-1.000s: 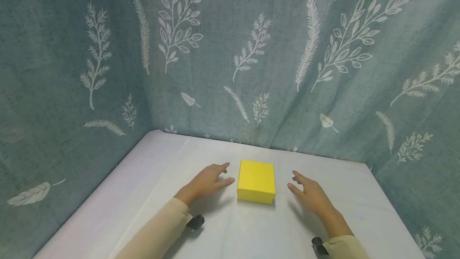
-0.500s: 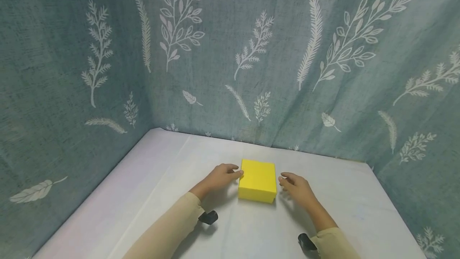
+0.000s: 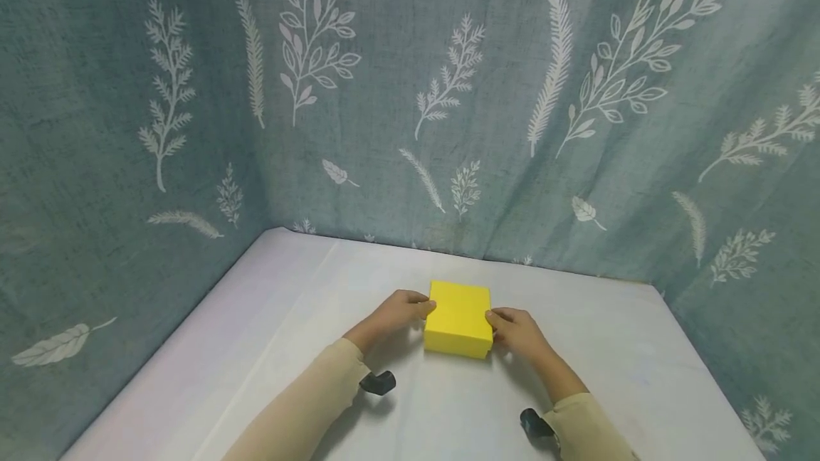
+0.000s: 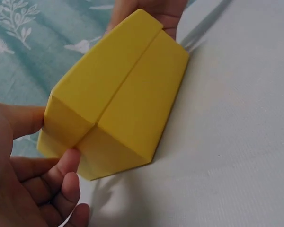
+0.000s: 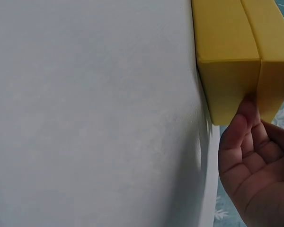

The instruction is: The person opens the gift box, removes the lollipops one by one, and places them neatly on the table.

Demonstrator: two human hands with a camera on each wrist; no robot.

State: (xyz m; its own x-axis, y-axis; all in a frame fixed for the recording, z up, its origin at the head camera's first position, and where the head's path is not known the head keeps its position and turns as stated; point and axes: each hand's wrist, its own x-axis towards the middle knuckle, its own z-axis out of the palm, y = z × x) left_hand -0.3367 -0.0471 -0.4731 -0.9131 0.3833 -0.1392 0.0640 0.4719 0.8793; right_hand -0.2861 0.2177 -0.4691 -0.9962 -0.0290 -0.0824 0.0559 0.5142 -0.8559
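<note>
A yellow cardboard box (image 3: 458, 310) with a fitted lid (image 4: 106, 61) sits on the white table in the head view. The seam between the lid and the deeper base (image 4: 144, 90) shows in both wrist views. My left hand (image 3: 398, 310) pinches the lid at its left side, thumb on the top edge and a fingertip under the lid's lower edge. From the right side my right hand (image 3: 517, 331) pinches the lid the same way, with a fingertip at the seam in the right wrist view. The lid lies flush on the base.
The white tabletop (image 3: 307, 290) stretches out around the box. A blue-green curtain (image 3: 397, 98) with white leaf prints hangs behind the table and along both sides. Black wrist cameras stick out below both sleeves.
Both hands have moved inward from either side of the box and now grip its lid. The left hand reached the box edge first, then the right. The box has stayed in place.
</note>
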